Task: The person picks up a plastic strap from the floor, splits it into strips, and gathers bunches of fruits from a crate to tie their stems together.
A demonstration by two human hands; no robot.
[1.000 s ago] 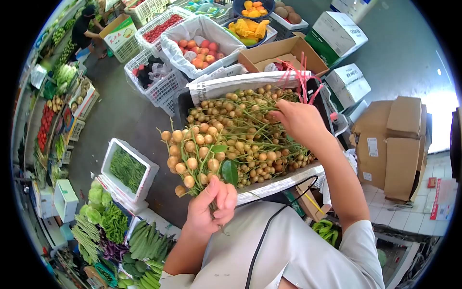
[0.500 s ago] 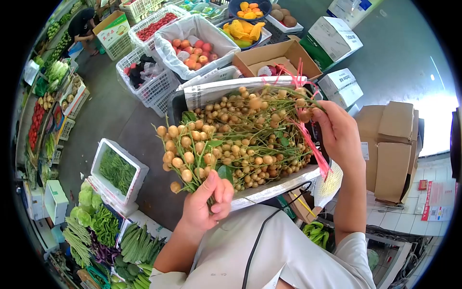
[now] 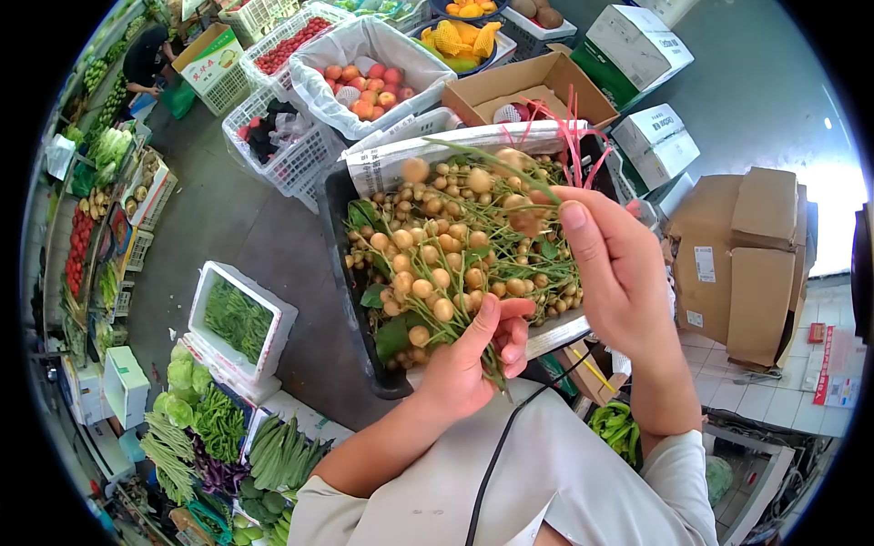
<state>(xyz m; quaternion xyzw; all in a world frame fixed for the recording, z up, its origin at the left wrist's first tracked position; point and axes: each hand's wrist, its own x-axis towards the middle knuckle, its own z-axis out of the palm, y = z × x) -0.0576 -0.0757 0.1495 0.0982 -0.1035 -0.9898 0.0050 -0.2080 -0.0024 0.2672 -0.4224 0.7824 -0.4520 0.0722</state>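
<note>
Held bunch: round tan fruit on green stems [image 3: 442, 282], over the left half of the black crate [image 3: 364, 364], its cut ends hanging past the crate's near edge.
Left hand [image 3: 469, 359]: at the near edge of the crate, thumb and fingers gripping the bunch by its gathered stems, fruit fanning away towards the far left.
Right hand [image 3: 624, 264]: above the right part of the crate, thumb and fingertips pinching a small sprig [image 3: 525, 218] by its stem; the sprig's fruit hangs over the crate and is partly blurred. Whether it touches the fruit below, I cannot tell.
Loose pile: more of the same fruit [image 3: 557, 293], stems tangled, spread under both hands inside the crate.
Leaf: one broad dark green leaf [image 3: 393, 338] near the crate's near left corner, beside the bunch.
Liner: printed white sheet [image 3: 391, 166] folded up along the crate's far edge.
Ties: pink strings [image 3: 574, 146] at the far right corner.
Beyond the far edge: a lined basket [image 3: 320, 102] of red and orange fruit, and right of it an open cardboard box [image 3: 587, 91].
Left of the crate: a white foam box [image 3: 280, 338] of leafy greens, well apart.
Right of the crate: a large brown carton [image 3: 706, 218].
Farther off: another person [image 3: 146, 59] in dark clothing, beside a green bag [image 3: 177, 98].
</note>
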